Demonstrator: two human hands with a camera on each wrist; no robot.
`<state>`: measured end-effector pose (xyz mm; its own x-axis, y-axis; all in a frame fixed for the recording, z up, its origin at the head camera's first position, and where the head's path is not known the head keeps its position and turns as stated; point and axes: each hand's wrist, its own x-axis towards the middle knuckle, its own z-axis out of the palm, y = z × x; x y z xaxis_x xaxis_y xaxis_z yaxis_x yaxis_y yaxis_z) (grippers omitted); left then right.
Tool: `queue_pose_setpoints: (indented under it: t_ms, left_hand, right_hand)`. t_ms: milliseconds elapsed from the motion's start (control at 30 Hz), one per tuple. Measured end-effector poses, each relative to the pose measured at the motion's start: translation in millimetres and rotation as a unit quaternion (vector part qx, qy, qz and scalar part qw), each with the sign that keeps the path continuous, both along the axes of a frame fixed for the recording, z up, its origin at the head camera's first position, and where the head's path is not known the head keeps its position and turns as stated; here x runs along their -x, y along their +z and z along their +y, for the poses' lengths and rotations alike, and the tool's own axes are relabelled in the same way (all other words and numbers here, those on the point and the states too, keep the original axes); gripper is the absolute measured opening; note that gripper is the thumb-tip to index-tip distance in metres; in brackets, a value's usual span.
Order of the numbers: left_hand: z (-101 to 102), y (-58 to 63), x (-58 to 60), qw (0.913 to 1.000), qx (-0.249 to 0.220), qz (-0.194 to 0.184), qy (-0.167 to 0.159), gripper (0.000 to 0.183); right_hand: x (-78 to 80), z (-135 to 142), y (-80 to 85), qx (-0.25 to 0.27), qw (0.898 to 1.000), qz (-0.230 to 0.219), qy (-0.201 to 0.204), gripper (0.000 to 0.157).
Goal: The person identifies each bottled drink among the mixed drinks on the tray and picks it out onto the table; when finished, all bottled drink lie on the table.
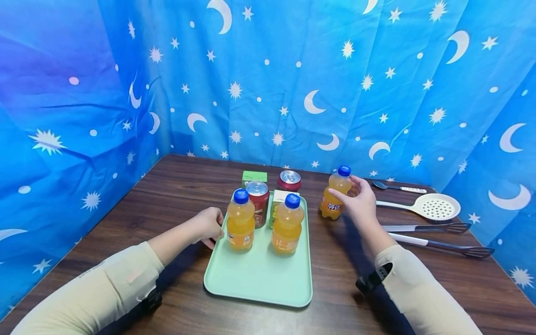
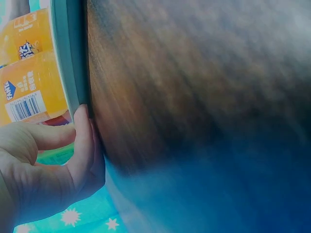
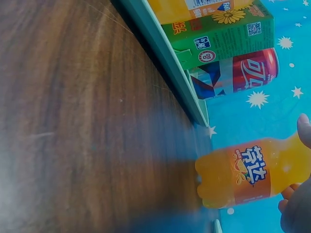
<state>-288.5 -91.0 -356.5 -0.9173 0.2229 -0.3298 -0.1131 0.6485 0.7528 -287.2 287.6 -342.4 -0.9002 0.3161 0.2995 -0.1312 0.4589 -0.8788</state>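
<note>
We find the clear plastic bottle of orange drink with a blue cap (image 1: 333, 197) right of centre in the frame, apart from the right rim of the pale green rectangular plastic tray (image 1: 259, 284). The right hand (image 1: 361, 197) has its grip pinching this bottle on the upper half, thumb opposite fingers. We cannot tell whether the base touches the dark brown wooden bench (image 1: 176, 186). At the left of the tray, the left hand (image 1: 211, 224) has its grip pinching the rim, thumb inside, fingers outside. A left matching bottle (image 1: 240, 225) and a right matching bottle (image 1: 287, 228) stand on the tray, near a red metal can (image 1: 260, 207) and a green carton printed with a yellow flower (image 3: 223, 36).

In our judgement, good handling calls for keeping the held bottle upright, raising its base above rim height before any sideways travel, and bracing the tray without tipping it.
</note>
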Motion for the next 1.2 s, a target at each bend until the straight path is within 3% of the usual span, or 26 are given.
queue_pose_setpoints:
  t_ms: [667, 900, 1200]
  left_hand:
    - [0.0, 1.9, -1.7, 0.9999, 0.01, 0.01, -0.004, 0.024]
    - [0.6, 1.3, -2.1, 0.9998, 0.016, 0.008, 0.001, 0.025]
    - [0.6, -1.8, -0.5, 0.9999, 0.01, 0.008, 0.006, 0.025]
  right_hand:
    - [-30.8, 9.1, 1.3, 0.017, 1.0, 0.009, -0.015, 0.079]
    - [-42.8, 5.7, 1.0, 0.017, 0.999, 0.016, -0.026, 0.082]
    - [-66.5, -8.4, 3.8, 0.027, 0.999, 0.033, -0.01, 0.076]
